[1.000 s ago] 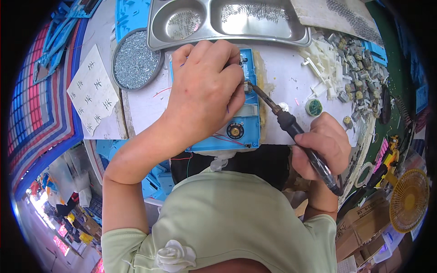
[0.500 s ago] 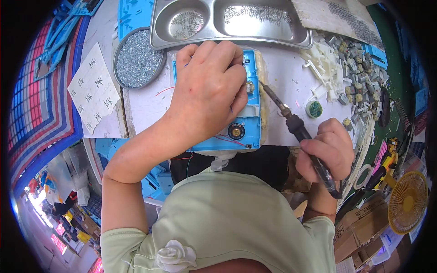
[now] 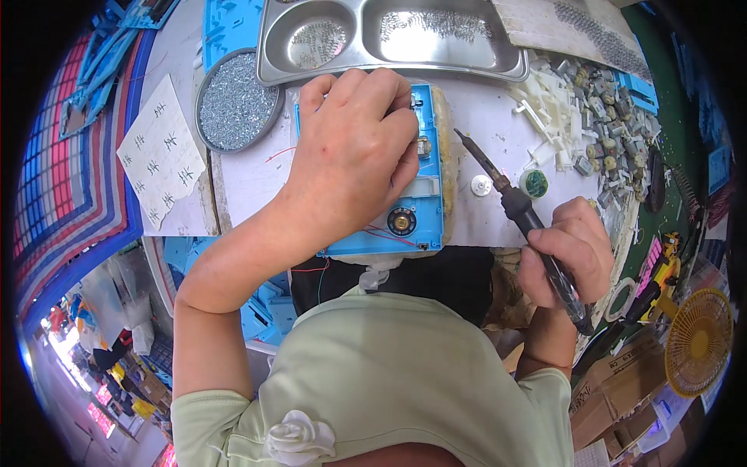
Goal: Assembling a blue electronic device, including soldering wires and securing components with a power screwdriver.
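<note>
My right hand (image 3: 572,253) grips a black-handled soldering iron (image 3: 520,206). Its tip points up and left, a little right of a blue plastic casing (image 3: 430,224) and apart from it. My left hand (image 3: 354,148) lies across that casing, fingers bent and pressed together at its far part; what they hold, if anything, is hidden under the hand. Inside the casing are a round black part with a brass-coloured centre (image 3: 401,222), a small metal part (image 3: 423,147) and thin red wires. A small white round piece (image 3: 481,185) and a round green-filled pot (image 3: 534,183) sit near the iron.
Behind the casing stands a steel compartment tray (image 3: 436,71) with small metal parts. A dish of screws (image 3: 237,101) and a marked paper sheet (image 3: 161,152) lie to the left. Right are white plastic pieces (image 3: 545,109), many small motors (image 3: 615,117) and a yellow fan (image 3: 698,335).
My right hand has drawn the soldering iron slightly right, its tip away from the casing. The white round piece now shows beside it. My left hand has barely moved.
</note>
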The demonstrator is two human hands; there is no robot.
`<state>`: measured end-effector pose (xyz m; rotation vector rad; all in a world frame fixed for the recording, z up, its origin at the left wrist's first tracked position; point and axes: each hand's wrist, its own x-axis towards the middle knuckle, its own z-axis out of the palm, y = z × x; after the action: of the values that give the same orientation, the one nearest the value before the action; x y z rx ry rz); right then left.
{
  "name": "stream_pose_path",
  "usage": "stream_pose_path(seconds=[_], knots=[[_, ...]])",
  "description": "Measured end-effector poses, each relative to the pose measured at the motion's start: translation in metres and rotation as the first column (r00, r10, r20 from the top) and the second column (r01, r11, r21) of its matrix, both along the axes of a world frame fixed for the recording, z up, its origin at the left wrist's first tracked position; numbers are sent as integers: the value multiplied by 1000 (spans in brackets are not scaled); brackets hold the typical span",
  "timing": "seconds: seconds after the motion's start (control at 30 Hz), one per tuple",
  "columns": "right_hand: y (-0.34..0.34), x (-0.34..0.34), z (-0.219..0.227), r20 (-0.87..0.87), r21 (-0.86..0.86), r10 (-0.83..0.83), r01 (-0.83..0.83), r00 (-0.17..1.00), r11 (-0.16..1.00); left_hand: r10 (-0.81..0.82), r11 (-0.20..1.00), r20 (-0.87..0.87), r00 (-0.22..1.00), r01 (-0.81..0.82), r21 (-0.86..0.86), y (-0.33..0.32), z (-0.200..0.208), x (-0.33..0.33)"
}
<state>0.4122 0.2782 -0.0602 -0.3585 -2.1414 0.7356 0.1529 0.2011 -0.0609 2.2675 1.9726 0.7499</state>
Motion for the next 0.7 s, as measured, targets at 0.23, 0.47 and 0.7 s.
stream_pose_path(seconds=[0.23, 0.47, 0.7], knots=[[1, -1, 1, 11, 1, -4, 4, 1000, 1000, -2, 1000, 2, 1000, 2, -4, -1, 0, -1], [0, 1, 2, 18, -10, -11, 12, 1000, 1000, -20, 1000, 10, 1000, 20, -22, -3, 0, -4], [-1, 2, 3, 34, -14, -37, 38, 999, 999, -112, 993, 6, 994, 112, 21, -19, 18, -23]])
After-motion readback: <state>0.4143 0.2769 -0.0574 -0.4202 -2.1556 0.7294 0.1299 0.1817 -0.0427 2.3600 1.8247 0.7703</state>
